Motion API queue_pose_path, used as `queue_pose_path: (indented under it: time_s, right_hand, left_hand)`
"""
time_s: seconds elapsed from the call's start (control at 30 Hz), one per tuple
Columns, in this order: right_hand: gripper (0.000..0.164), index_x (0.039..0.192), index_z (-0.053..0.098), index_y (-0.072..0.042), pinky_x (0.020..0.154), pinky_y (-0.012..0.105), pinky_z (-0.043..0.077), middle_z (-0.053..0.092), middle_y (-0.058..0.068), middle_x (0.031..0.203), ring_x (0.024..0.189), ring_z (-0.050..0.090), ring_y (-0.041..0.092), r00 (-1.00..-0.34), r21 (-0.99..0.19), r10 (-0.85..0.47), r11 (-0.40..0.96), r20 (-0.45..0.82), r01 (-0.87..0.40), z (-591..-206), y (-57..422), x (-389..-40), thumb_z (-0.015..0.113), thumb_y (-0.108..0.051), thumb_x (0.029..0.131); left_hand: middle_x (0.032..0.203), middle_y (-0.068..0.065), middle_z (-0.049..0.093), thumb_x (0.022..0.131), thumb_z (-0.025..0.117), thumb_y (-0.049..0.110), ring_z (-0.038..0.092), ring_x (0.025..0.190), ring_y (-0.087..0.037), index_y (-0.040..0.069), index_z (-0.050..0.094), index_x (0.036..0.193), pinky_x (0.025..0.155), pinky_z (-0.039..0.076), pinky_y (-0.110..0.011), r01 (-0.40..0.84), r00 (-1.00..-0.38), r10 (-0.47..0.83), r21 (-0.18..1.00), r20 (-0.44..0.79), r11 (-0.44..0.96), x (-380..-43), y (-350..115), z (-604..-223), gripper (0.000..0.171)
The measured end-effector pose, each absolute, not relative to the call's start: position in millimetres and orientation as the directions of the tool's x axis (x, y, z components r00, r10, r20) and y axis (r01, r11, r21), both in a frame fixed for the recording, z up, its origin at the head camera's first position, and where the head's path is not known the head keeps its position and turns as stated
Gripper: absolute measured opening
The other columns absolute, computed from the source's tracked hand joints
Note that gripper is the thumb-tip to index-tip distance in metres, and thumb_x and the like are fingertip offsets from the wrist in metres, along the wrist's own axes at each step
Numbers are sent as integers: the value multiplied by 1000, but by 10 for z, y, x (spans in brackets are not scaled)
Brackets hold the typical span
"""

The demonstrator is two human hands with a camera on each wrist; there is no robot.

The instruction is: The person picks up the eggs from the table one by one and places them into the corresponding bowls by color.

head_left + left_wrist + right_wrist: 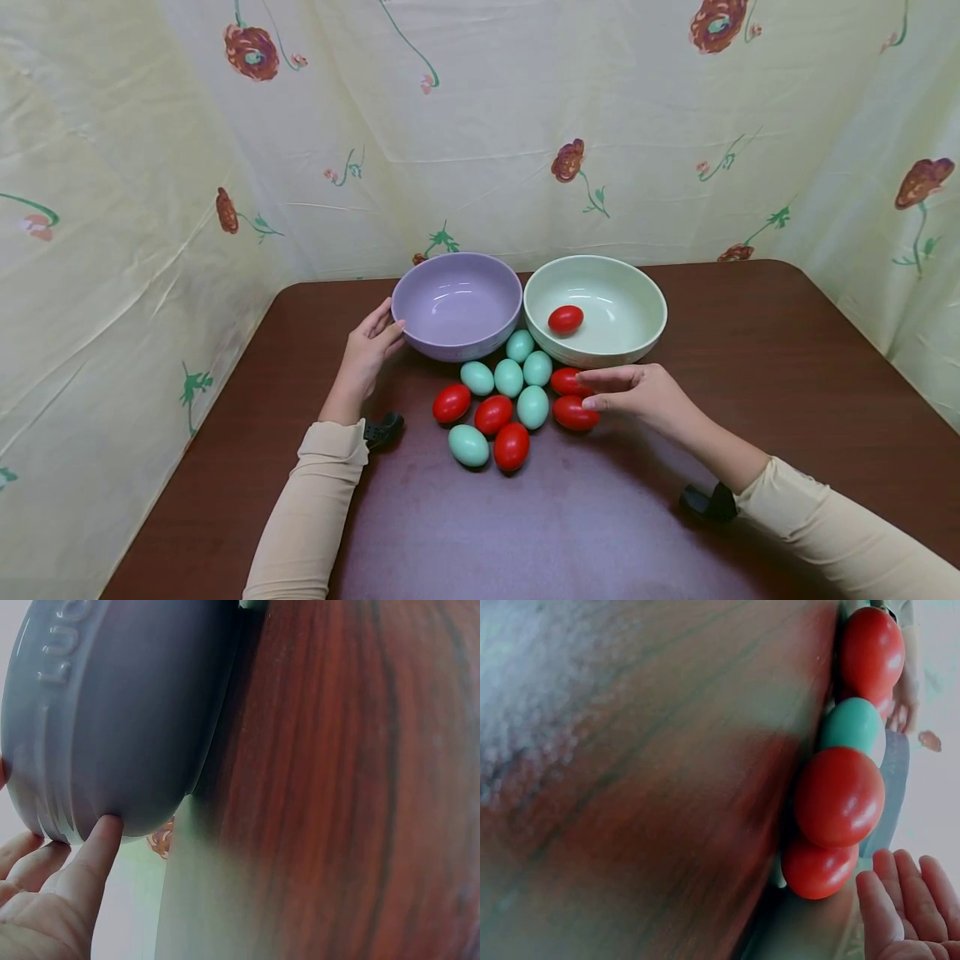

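My left hand rests against the left side of the purple bowl. In the left wrist view its fairly straight fingers touch the bowl's outer wall. No egg shows inside that bowl. Over to the right, my right hand reaches in from the side with fingers extended, beside a red egg and another red egg behind it. The right wrist view shows the hand's fingers spread and apart from the eggs. One red egg lies in the pale green bowl.
Several mint-green eggs lie grouped in front of the bowls. Among them are a red egg, a second red egg and a third red egg. The dark wooden table meets a flowered cloth behind.
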State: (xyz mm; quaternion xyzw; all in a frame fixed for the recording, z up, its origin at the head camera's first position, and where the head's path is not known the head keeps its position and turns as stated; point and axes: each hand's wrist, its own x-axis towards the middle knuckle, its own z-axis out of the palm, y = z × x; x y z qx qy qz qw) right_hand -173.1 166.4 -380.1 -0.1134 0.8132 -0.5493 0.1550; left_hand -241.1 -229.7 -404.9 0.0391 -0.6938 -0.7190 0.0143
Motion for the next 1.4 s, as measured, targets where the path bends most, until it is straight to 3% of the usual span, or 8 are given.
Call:
queue_pose_path:
  time_s: [0.6,0.87,1.17,1.4]
  right_hand:
    - [42,109,71,-14,75,18,52,71,2,104,95,62,0,-938,-892,-318,451,-141,-19,-3911,1637,-1741,79,-32,72]
    - [39,108,71,-14,75,20,53,72,1,99,93,62,8,-933,-878,-303,478,-192,25,-3912,1604,-1733,78,-32,73]
    - [44,110,69,-6,68,21,53,73,3,85,73,66,13,-914,-871,-337,490,-227,35,-3973,1565,-1721,79,-27,73]
    - [43,108,71,-11,68,23,50,73,-1,86,91,58,15,-911,-825,-347,565,-223,-14,-3982,1490,-1746,80,-31,71]
  left_hand:
    - [152,-4,26,90,61,18,32,137,-17,16,31,146,103,41,-39,-34,-998,-59,999,-36,-39,-2411,-2290,-4043,63]
    - [153,-8,24,91,57,9,29,138,-20,10,28,146,105,38,-43,-56,-997,-47,996,-59,-73,-2339,-2243,-3906,62]
    - [152,-5,26,91,60,15,32,136,-16,16,32,145,101,43,-37,-48,-997,-60,997,-52,-53,-2425,-2286,-4038,61]
    - [152,-4,27,90,62,19,33,136,-17,18,33,145,100,43,-36,-44,-996,-77,998,-46,-35,-2430,-2304,-4053,62]
